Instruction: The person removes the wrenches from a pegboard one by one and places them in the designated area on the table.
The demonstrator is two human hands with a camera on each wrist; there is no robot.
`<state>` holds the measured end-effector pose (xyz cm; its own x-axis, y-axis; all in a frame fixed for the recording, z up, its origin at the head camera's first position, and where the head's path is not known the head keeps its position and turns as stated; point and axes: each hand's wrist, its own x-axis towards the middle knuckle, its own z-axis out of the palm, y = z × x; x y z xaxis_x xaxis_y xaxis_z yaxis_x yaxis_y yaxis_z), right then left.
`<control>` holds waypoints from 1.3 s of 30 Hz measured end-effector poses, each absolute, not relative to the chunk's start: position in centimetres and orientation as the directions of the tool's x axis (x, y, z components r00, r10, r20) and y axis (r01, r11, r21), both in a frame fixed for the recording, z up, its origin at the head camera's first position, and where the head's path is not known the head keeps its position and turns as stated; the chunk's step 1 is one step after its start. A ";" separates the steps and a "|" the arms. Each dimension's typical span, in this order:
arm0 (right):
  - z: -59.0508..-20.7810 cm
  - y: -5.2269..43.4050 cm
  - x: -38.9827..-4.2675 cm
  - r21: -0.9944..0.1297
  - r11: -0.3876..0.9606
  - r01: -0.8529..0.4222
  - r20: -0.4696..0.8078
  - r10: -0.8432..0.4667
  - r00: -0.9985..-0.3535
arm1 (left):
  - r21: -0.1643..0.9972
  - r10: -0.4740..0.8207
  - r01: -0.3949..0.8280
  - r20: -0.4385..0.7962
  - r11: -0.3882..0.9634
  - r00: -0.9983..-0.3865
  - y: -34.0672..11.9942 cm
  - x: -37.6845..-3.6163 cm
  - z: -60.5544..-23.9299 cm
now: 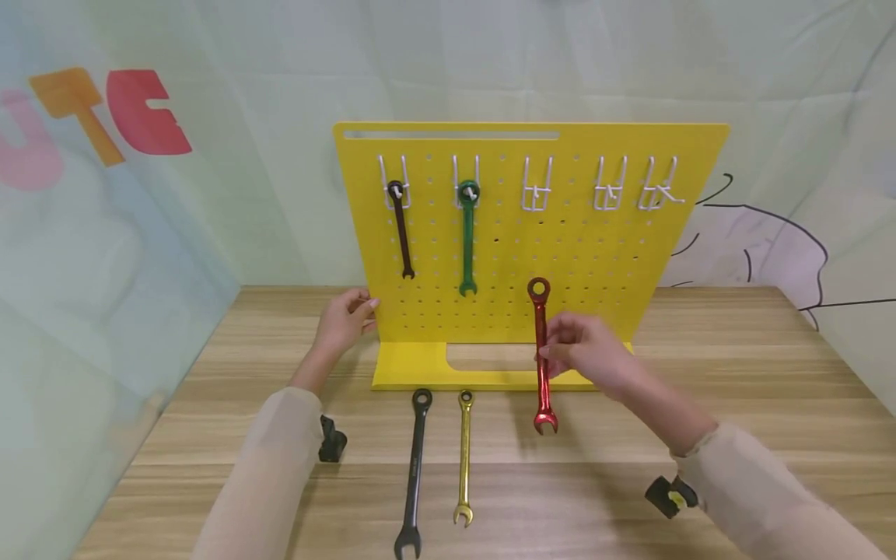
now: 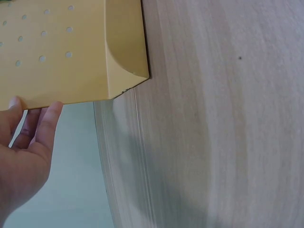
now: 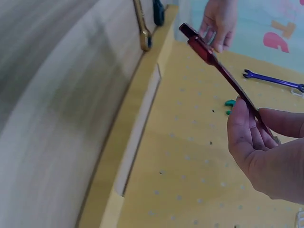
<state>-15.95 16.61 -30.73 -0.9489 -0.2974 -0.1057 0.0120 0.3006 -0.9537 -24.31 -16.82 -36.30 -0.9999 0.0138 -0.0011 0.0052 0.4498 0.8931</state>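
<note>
My right hand [image 1: 584, 350] pinches a shiny red combination wrench [image 1: 542, 365] by its shank, ring end up and open end down, in front of a yellow pegboard [image 1: 518, 272]. In the right wrist view the thumb and fingers meet around the red wrench [image 3: 232, 80]. My left hand [image 1: 343, 323] grips the board's left edge low down, with fingertips at that edge in the left wrist view. A dark wrench [image 1: 402, 233] and a green wrench [image 1: 468, 249] hang by their ring ends on the two leftmost hooks.
Three white hooks hold nothing, including the middle hook [image 1: 537, 190]. On the wooden table [image 1: 280, 482], a black wrench [image 1: 416, 467] and a gold wrench [image 1: 465, 459] lie before the board's base [image 1: 413, 373]. A printed cloth [image 1: 280, 155] hangs behind.
</note>
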 end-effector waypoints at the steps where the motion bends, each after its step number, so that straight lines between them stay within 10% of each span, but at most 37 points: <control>1: -31.1 16.5 -15.9 -0.958 0.286 0.024 -0.113 -0.299 -0.948 | 0.892 0.014 0.005 -0.001 0.451 -1.000 -16.8 -24.3 -36.3; 39: -39.0 13.3 -12.1 -0.929 0.261 0.260 -0.356 -0.451 -0.819 | 0.897 0.025 0.013 0.003 0.441 -1.000 -17.0 -24.4 -36.4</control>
<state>-12.13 13.31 -38.97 -0.8185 -0.4508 -0.3560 0.2604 0.2612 -0.9295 -24.36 -17.03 -36.44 -0.9997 0.0246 0.0028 0.0133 0.4411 0.8974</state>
